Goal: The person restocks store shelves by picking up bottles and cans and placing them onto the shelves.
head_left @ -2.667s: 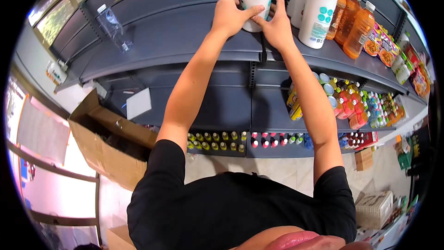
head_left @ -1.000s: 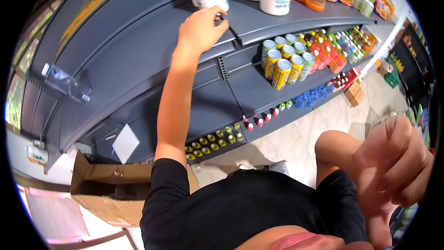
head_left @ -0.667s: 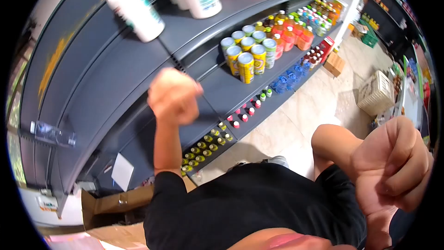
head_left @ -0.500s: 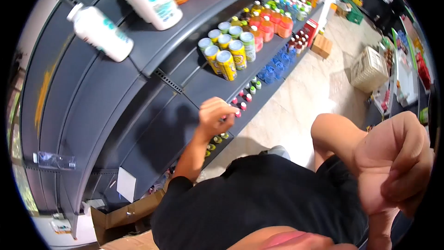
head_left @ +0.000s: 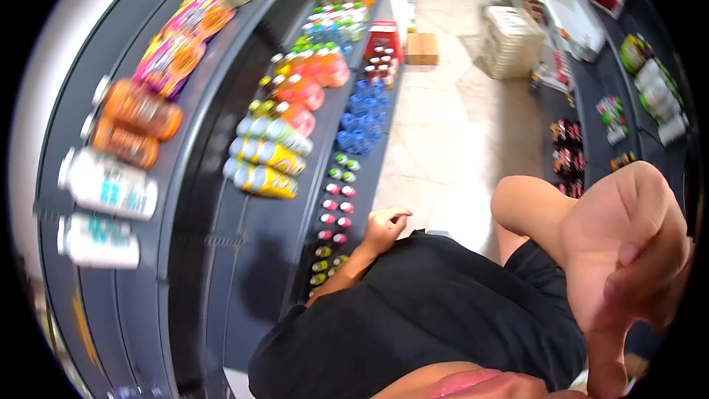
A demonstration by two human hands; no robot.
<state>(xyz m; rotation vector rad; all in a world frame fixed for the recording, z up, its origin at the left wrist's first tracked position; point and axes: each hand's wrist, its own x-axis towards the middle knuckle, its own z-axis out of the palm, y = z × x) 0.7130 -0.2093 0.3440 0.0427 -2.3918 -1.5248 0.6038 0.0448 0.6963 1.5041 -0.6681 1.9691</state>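
Observation:
My left hand (head_left: 385, 229) hangs beside the left shelving, near the rows of small bottles with pink caps (head_left: 336, 205) on the bottom level. Its fingers are loosely bent and apart, with nothing in them. My right hand (head_left: 639, 240) is raised close to the camera at the right. Its fingers are curled in toward the palm, and no object shows in them. Nearest the left arm on the middle shelf are yellow cans (head_left: 269, 155). White bottles (head_left: 111, 185) stand on the upper shelf beside orange bottles (head_left: 140, 111).
Colourful snack bags (head_left: 185, 37) and pink drink bottles (head_left: 321, 66) line the left shelves. Blue bottles (head_left: 362, 122) sit low down. Along the tiled aisle (head_left: 436, 125) stand a cardboard box (head_left: 422, 49) and a pale woven basket (head_left: 509, 41). Dark bottles (head_left: 567, 148) fill the right shelving.
The view has swung left-to-right, so the aisle now runs upward and the right shelves show more. My left hand's fingers have loosened. My right hand stays raised and curled.

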